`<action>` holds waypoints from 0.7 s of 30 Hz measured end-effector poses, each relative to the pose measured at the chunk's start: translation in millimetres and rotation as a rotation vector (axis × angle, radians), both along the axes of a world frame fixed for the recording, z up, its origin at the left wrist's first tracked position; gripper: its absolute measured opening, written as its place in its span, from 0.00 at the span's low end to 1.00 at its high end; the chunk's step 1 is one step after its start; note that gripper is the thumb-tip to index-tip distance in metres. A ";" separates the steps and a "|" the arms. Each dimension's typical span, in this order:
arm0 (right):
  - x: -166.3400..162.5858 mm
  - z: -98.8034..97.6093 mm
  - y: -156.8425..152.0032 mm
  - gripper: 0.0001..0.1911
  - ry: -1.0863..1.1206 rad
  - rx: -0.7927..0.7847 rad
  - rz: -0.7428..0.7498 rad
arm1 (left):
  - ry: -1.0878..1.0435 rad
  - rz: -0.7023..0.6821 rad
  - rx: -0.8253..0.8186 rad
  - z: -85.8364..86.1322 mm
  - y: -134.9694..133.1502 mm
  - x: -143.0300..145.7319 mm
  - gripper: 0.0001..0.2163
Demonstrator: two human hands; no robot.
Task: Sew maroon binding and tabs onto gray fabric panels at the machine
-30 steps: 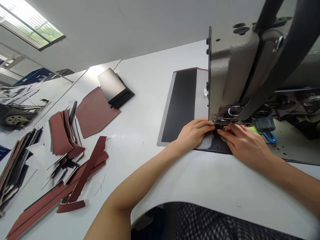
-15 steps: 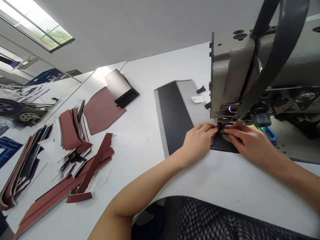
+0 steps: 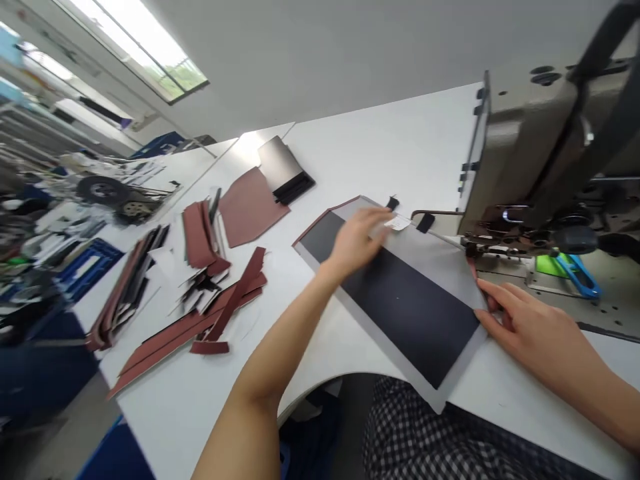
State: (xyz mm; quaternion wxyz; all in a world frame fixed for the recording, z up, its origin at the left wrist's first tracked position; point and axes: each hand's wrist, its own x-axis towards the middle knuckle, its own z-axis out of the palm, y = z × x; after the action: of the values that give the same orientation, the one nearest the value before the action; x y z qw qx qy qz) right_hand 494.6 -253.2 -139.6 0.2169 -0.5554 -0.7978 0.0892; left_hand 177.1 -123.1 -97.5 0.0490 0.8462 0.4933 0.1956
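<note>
A long grey panel with a black strip [image 3: 405, 297] and a maroon edge lies slanted across the white table, one end under the sewing machine [image 3: 545, 153]. My left hand [image 3: 357, 240] lies on the panel's far end, fingers stretched flat and blurred by motion. My right hand [image 3: 530, 327] presses the panel's near right edge just in front of the presser foot [image 3: 473, 248], fingers extended.
Maroon strips and cut pieces [image 3: 210, 313] are heaped at the left of the table. A maroon sheet [image 3: 250, 207] and a dark stack [image 3: 285, 170] lie further back. Blue-handled snips [image 3: 575, 273] rest on the machine bed. A blue crate [image 3: 85, 267] stands left.
The panel has swung round and now reaches past the table's near edge. My left hand moved from the presser foot out to the panel's far end. The view has shifted left.
</note>
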 end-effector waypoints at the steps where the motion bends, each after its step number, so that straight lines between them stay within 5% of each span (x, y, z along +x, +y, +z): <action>1: 0.6 -4.1 -1.6 0.21 -0.010 0.026 -0.003 | 0.010 0.159 -0.023 2.0 5.8 -28.6 0.18; 3: 3.4 -11.3 -2.0 0.21 -0.022 0.021 -0.004 | 0.082 0.343 -0.119 0.4 9.0 -78.4 0.22; 7: 13.3 -16.7 2.9 0.20 -0.002 -0.063 -0.007 | 0.171 0.410 -0.266 -20.4 1.3 -124.4 0.31; 10: 17.4 -11.8 5.4 0.21 0.055 -0.143 -0.025 | 0.204 0.435 -0.322 -28.9 0.5 -122.9 0.33; 14: 13.9 -2.7 6.7 0.21 0.124 -0.200 -0.044 | 0.234 0.488 -0.288 -19.5 -12.7 -90.8 0.32; 16: 11.5 0.4 7.6 0.20 0.131 -0.184 -0.033 | 0.229 0.288 -0.275 -13.1 -33.9 -60.5 0.30; 19: 10.1 3.0 8.8 0.19 0.148 -0.158 -0.003 | 0.179 -0.319 -0.276 -8.8 -73.4 -9.1 0.39; 21: 10.5 3.9 9.2 0.18 0.159 -0.157 0.002 | 0.148 -0.558 -0.218 -10.2 -91.6 17.2 0.44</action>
State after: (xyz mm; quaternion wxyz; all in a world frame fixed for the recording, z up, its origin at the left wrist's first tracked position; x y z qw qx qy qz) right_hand 505.1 -244.0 -135.7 0.2355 -0.5612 -0.7691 0.1953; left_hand 194.4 -214.7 -107.7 0.1552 0.9507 0.2622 0.0583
